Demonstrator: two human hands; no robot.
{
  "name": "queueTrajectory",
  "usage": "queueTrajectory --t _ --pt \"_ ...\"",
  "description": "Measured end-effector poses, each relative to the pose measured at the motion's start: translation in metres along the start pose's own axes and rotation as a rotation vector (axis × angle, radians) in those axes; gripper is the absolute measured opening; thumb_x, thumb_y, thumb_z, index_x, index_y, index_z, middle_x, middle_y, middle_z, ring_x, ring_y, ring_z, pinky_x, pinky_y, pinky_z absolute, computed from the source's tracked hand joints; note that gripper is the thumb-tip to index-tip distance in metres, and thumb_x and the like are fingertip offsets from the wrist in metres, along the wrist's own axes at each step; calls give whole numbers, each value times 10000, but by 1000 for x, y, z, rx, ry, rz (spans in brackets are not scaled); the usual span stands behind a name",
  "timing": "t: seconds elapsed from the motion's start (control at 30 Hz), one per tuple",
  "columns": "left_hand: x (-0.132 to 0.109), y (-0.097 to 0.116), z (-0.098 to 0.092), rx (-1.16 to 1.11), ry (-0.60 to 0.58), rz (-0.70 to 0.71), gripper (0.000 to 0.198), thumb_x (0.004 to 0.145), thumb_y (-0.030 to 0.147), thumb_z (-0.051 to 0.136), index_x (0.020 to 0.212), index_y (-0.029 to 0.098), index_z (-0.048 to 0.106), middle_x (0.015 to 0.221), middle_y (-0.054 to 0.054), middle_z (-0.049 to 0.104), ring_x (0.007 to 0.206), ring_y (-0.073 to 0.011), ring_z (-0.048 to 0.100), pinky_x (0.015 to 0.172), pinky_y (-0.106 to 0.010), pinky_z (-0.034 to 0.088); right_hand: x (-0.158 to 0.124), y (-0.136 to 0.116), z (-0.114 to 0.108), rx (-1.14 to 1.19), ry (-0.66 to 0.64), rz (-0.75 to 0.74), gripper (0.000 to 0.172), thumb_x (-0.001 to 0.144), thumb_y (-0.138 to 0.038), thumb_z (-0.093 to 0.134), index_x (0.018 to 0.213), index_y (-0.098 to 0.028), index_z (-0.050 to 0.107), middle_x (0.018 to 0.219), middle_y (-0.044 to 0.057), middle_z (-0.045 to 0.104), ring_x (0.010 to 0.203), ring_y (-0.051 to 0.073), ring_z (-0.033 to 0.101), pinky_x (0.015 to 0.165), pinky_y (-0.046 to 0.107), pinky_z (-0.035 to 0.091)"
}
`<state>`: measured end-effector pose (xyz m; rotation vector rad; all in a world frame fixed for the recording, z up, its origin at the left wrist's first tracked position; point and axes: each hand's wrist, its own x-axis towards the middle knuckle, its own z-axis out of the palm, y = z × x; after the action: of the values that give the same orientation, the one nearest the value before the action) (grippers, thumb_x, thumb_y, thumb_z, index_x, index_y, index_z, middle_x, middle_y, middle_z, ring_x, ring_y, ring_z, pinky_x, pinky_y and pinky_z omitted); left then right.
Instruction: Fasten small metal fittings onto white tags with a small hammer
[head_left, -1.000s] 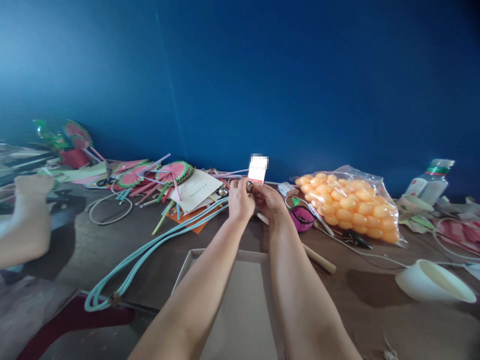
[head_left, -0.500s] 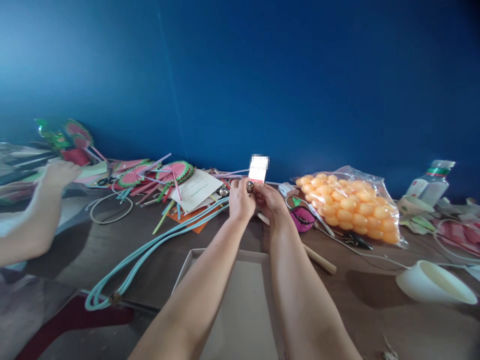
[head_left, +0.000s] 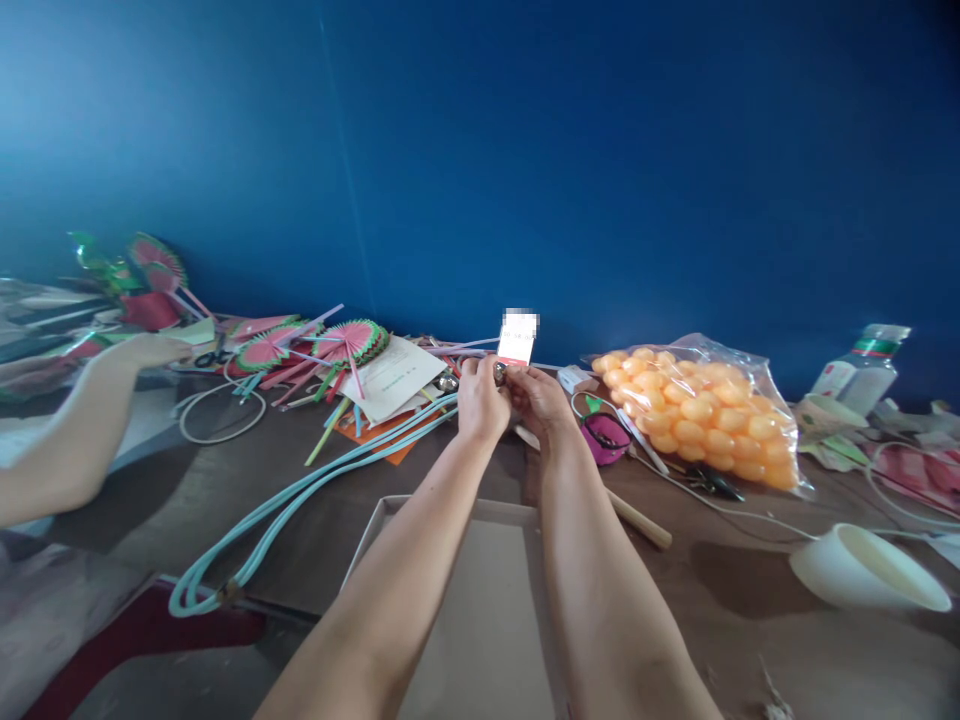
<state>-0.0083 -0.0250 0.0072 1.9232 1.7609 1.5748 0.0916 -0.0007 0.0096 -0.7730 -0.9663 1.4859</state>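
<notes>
Brown tabletop (head_left: 750, 660): orange balls (head_left: 697, 410) in clear bag (head_left: 754, 372); hands (head_left: 484, 402) at metallic ball (head_left: 500, 372).

Small ball (head_left: 500, 374): you had a shiny metallic tone.
Cords (head_left: 300, 490): yours were pale turquoise.
Paper fans (head_left: 349, 345): you saw pink pleats edged in green.
Bagged balls (head_left: 697, 410): orange showed you through clear plastic.
Pouch (head_left: 609, 440): you had magenta.
Cup (head_left: 832, 570): yours was creamy white.
Counter (head_left: 720, 640): you had dark brown.
Wall (head_left: 570, 170): you faced deep blue.
</notes>
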Motion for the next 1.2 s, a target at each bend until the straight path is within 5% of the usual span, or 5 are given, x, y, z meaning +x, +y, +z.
queueTrajectory --t 1.2 --pt "-2 0 2 -1 -37 -2 451 706 80 563 1146 179 553 1097 -125 511 1000 -237 555 865 -351 459 1 2 -1 -36 55 27 305 504 -319 807 601 -176 556 516 -52 506 461 51 374 420 203 276"
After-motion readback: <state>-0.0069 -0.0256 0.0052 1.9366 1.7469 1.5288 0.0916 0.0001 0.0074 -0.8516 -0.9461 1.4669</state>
